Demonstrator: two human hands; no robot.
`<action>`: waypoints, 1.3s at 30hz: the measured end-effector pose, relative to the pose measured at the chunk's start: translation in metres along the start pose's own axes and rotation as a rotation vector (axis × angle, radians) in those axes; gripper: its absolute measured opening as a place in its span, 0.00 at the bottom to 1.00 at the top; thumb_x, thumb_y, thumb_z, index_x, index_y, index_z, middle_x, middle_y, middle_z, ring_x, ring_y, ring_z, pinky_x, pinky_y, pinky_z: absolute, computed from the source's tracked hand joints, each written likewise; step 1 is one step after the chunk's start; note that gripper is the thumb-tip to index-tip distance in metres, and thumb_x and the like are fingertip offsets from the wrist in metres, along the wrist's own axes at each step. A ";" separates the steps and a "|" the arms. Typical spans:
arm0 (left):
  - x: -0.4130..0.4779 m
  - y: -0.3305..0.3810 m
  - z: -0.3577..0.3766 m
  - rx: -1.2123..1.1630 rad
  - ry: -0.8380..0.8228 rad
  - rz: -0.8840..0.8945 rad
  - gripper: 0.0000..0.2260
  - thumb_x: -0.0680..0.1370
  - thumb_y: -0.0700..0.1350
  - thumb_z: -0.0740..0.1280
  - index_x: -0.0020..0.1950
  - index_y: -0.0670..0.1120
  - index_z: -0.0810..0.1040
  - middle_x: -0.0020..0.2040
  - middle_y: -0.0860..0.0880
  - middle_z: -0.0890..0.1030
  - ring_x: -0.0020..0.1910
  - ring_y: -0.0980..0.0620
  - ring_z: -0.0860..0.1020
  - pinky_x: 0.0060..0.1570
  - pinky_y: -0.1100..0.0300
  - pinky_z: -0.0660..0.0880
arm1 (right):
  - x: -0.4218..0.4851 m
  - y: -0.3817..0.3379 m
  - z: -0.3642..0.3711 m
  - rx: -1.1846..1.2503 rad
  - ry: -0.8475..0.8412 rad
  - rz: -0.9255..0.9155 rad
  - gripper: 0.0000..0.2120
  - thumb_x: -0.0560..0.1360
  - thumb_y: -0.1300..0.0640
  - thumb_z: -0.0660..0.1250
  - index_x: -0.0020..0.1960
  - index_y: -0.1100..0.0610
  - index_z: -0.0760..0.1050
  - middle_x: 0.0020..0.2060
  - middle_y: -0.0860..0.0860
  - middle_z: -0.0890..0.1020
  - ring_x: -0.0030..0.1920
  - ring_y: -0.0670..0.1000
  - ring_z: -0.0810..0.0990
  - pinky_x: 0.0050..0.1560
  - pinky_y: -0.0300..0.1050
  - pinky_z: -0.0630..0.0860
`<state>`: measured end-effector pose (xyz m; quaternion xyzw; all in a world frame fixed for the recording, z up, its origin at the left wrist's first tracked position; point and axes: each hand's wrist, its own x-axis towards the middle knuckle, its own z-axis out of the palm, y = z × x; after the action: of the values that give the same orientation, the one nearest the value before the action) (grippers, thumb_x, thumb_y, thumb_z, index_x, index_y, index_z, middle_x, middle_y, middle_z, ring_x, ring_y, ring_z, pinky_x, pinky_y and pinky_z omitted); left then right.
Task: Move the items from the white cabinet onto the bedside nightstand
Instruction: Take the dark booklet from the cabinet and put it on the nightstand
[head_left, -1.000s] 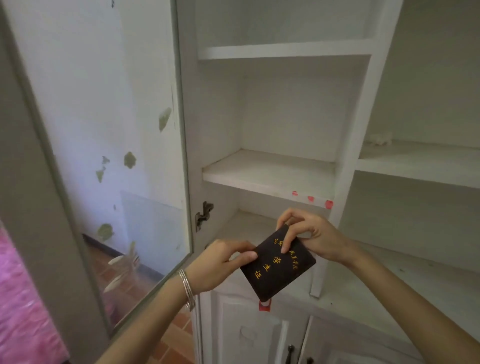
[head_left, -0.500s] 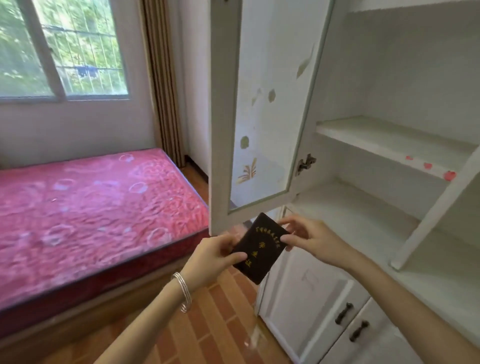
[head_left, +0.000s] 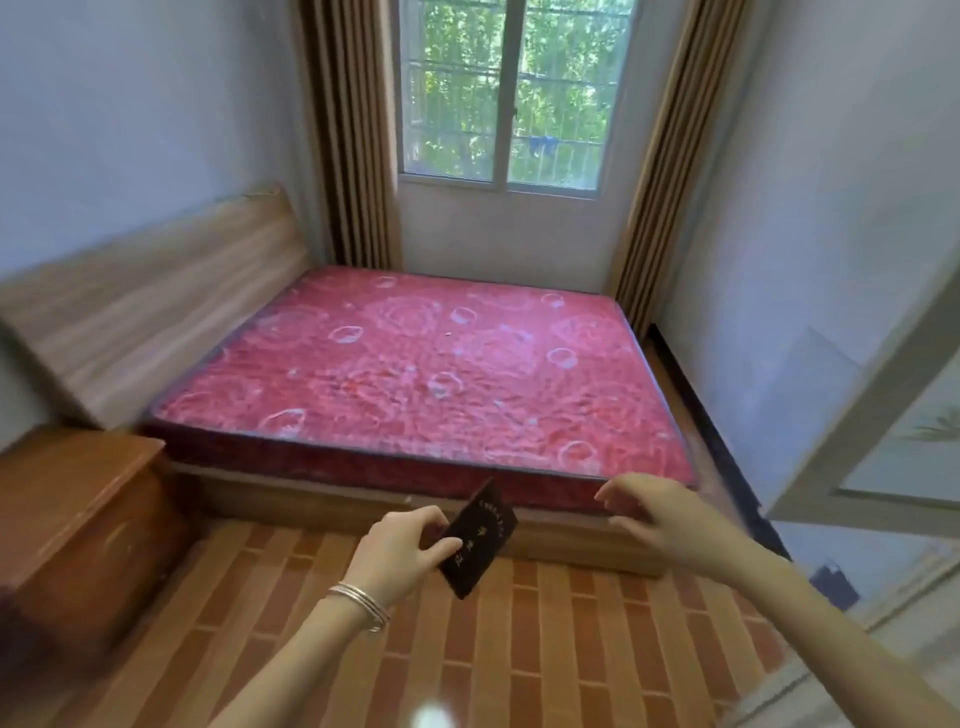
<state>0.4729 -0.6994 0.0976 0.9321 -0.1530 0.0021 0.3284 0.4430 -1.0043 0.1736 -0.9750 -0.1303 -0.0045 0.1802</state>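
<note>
A dark booklet (head_left: 480, 543) with gold lettering is pinched at its left edge by my left hand (head_left: 400, 553), which wears silver bangles. It hangs over the brick-pattern floor, just in front of the bed. My right hand (head_left: 654, 517) floats to the right of the booklet with loose fingers, holding nothing. The brown wooden nightstand (head_left: 78, 519) stands at the far left, beside the bed's head end. Of the white cabinet only the open glass door (head_left: 883, 441) shows, at the right edge.
A bed with a pink patterned mattress (head_left: 426, 374) and wooden headboard (head_left: 156, 291) fills the middle. A window (head_left: 504, 93) with brown curtains lies behind it. Tiled floor (head_left: 519, 649) stretches between me, the bed and the nightstand.
My view swung left from the cabinet to the bed and nightstand. My right hand let go of the booklet; my left hand alone carries it now.
</note>
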 end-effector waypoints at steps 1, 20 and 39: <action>-0.009 -0.028 -0.018 -0.025 0.011 -0.066 0.07 0.73 0.54 0.69 0.42 0.51 0.77 0.38 0.56 0.80 0.39 0.56 0.77 0.40 0.58 0.73 | 0.021 -0.018 0.013 -0.006 -0.026 -0.046 0.10 0.72 0.57 0.68 0.54 0.51 0.75 0.49 0.45 0.80 0.50 0.44 0.78 0.53 0.42 0.74; -0.155 -0.366 -0.289 0.015 0.366 -0.620 0.09 0.72 0.54 0.69 0.37 0.52 0.75 0.32 0.54 0.79 0.35 0.56 0.76 0.37 0.61 0.70 | 0.302 -0.412 0.255 -0.205 -0.245 -0.815 0.20 0.74 0.47 0.63 0.65 0.47 0.66 0.61 0.44 0.70 0.60 0.48 0.71 0.54 0.44 0.67; -0.008 -0.530 -0.351 -0.143 0.725 -0.928 0.10 0.70 0.54 0.71 0.34 0.53 0.74 0.27 0.56 0.77 0.30 0.60 0.74 0.36 0.63 0.70 | 0.594 -0.515 0.325 -0.321 -0.379 -1.122 0.24 0.77 0.46 0.58 0.70 0.46 0.59 0.67 0.44 0.65 0.66 0.47 0.63 0.65 0.45 0.64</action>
<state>0.6513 -0.0914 0.0475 0.8168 0.3929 0.1662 0.3884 0.8729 -0.2757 0.0831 -0.7564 -0.6513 0.0551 -0.0250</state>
